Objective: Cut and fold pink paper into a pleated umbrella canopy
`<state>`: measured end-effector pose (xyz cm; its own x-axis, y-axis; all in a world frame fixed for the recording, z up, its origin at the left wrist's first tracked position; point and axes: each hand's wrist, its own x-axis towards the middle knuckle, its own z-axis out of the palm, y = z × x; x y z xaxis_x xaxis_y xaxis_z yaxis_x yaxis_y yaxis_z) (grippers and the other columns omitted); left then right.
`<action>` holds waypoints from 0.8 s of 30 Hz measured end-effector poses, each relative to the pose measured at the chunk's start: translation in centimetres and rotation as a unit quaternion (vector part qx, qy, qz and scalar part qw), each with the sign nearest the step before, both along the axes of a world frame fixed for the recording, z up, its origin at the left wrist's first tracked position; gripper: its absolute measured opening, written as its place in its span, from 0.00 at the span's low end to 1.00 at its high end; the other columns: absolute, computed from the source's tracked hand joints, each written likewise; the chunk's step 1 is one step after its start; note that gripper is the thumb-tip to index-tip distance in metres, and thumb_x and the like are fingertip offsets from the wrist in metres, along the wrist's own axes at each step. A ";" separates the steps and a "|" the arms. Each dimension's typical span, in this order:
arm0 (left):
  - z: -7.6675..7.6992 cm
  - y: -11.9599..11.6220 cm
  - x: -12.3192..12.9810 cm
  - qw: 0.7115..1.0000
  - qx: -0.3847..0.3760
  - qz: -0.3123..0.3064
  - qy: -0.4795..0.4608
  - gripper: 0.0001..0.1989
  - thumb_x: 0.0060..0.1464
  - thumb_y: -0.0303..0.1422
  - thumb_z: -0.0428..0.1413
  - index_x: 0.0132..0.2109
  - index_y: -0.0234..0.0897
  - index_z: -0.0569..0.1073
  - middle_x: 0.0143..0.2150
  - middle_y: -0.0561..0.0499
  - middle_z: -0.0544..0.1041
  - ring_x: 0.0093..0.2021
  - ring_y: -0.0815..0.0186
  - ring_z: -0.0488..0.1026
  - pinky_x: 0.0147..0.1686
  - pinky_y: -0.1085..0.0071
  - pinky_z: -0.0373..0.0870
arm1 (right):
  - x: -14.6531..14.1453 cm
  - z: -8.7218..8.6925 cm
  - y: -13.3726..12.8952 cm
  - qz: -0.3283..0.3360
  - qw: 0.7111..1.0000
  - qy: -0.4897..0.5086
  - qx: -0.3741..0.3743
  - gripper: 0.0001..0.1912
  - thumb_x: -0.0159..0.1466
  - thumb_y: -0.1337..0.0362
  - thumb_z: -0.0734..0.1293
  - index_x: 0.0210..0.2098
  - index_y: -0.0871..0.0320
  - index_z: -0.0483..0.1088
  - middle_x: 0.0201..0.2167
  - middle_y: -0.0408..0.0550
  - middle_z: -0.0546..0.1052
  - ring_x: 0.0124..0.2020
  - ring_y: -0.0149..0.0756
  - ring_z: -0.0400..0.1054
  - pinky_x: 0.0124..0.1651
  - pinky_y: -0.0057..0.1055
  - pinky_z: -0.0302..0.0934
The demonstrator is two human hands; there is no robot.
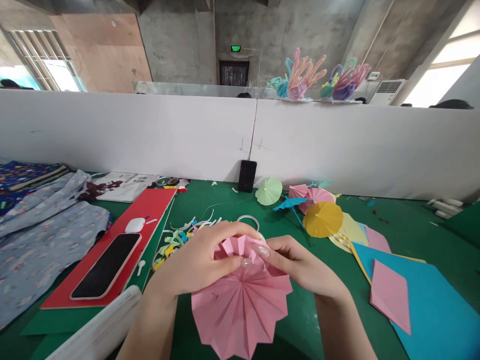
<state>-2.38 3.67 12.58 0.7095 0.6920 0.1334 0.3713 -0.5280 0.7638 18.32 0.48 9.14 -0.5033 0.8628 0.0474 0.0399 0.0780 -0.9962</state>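
Note:
A pink pleated paper disc (242, 312) with a zigzag rim is held up over the green table, its folds running out from the centre. My left hand (204, 257) grips its upper left part, thumb on the near face and fingers behind the far edge. At the upper right, my right hand (296, 260) pinches the pleats, with its thumb close to the left fingertips. The fingers partly cover the disc's top. Beyond the hands stand small paper umbrellas: a light green one (269, 191), a yellow one (323, 219), a blue one (289, 203) and pink ones (317, 197).
Coloured paper sheets (431, 295) with a folded pink piece (390, 295) lie right. Left are a phone (107, 265) on a red folder (150, 210), an earbud case (135, 225), cloth (48, 250) and paper scraps (172, 247). Another phone (247, 176) leans against the white partition (150, 135).

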 end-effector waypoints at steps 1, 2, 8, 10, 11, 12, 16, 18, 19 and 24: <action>0.1 0.0 0.0 1.000 0.000 -0.002 -0.007 0.22 0.52 0.21 0.53 0.48 0.54 0.69 0.47 0.66 0.74 0.46 0.72 0.70 0.46 0.77 0.63 | -0.1 0.0 0.0 0.002 1.000 0.000 0.001 0.23 0.65 0.52 0.62 0.21 0.59 0.56 0.19 0.35 0.47 0.21 0.25 0.38 0.22 0.28 0.35; 0.1 0.0 0.0 1.000 -0.001 -0.003 -0.013 0.22 0.52 0.20 0.52 0.48 0.53 0.69 0.47 0.66 0.74 0.46 0.72 0.70 0.46 0.77 0.63 | -0.1 0.0 0.0 0.005 1.000 0.000 0.001 0.22 0.65 0.52 0.61 0.21 0.59 0.56 0.19 0.35 0.47 0.21 0.25 0.38 0.22 0.28 0.35; 0.0 0.0 -0.1 1.000 -0.002 -0.001 -0.020 0.22 0.51 0.19 0.52 0.47 0.52 0.69 0.46 0.65 0.74 0.45 0.72 0.70 0.44 0.78 0.64 | -0.3 -0.1 0.1 0.011 1.000 -0.005 0.006 0.23 0.65 0.49 0.60 0.22 0.60 0.58 0.19 0.35 0.48 0.21 0.25 0.38 0.22 0.28 0.35; 0.0 0.0 -0.1 1.000 -0.004 -0.010 -0.017 0.22 0.51 0.19 0.52 0.47 0.52 0.69 0.46 0.65 0.74 0.45 0.72 0.70 0.44 0.77 0.64 | -0.3 -0.1 0.1 0.008 1.000 -0.012 0.011 0.24 0.65 0.49 0.60 0.21 0.60 0.58 0.19 0.36 0.48 0.21 0.25 0.38 0.21 0.28 0.35; 0.0 0.0 -0.1 1.000 -0.004 -0.014 -0.013 0.22 0.51 0.19 0.52 0.48 0.52 0.69 0.46 0.64 0.74 0.45 0.72 0.70 0.44 0.77 0.64 | -0.2 -0.1 0.1 0.006 1.000 -0.015 0.012 0.24 0.65 0.49 0.60 0.21 0.59 0.57 0.19 0.36 0.48 0.21 0.25 0.39 0.21 0.28 0.35; 0.0 0.1 -0.1 1.000 -0.004 -0.016 -0.008 0.22 0.52 0.20 0.52 0.48 0.52 0.69 0.47 0.64 0.74 0.45 0.72 0.70 0.45 0.76 0.64 | -0.2 -0.1 0.1 0.005 1.000 -0.017 0.012 0.24 0.65 0.49 0.59 0.21 0.59 0.57 0.19 0.36 0.47 0.21 0.25 0.38 0.21 0.28 0.35; 0.3 0.1 -0.2 1.000 0.006 -0.020 0.006 0.19 0.54 0.22 0.52 0.48 0.52 0.69 0.45 0.61 0.74 0.44 0.69 0.70 0.45 0.72 0.64 | -0.3 -0.1 0.1 0.010 1.000 -0.010 0.007 0.24 0.65 0.49 0.60 0.21 0.60 0.59 0.19 0.36 0.48 0.21 0.25 0.38 0.21 0.28 0.36; 0.4 0.0 -0.2 1.000 0.010 -0.027 0.009 0.19 0.53 0.23 0.52 0.48 0.51 0.70 0.44 0.59 0.74 0.43 0.68 0.70 0.45 0.70 0.64 | -0.4 0.0 0.1 0.014 1.000 -0.001 0.001 0.23 0.64 0.49 0.62 0.21 0.60 0.60 0.19 0.35 0.48 0.21 0.25 0.38 0.21 0.28 0.36; 0.4 0.0 -0.3 1.000 0.009 -0.029 0.008 0.19 0.53 0.22 0.52 0.48 0.51 0.70 0.44 0.59 0.74 0.43 0.67 0.70 0.45 0.70 0.64 | -0.4 0.0 0.0 0.015 1.000 0.004 -0.001 0.23 0.63 0.49 0.63 0.22 0.61 0.61 0.19 0.35 0.48 0.21 0.25 0.38 0.21 0.28 0.36; 0.2 -0.2 -0.1 1.000 -0.006 -0.025 0.005 0.20 0.51 0.22 0.53 0.48 0.50 0.70 0.45 0.59 0.74 0.43 0.67 0.70 0.44 0.71 0.65 | -0.6 -0.1 0.0 0.020 1.000 0.011 -0.022 0.24 0.62 0.49 0.64 0.20 0.60 0.57 0.18 0.35 0.47 0.21 0.24 0.38 0.21 0.27 0.35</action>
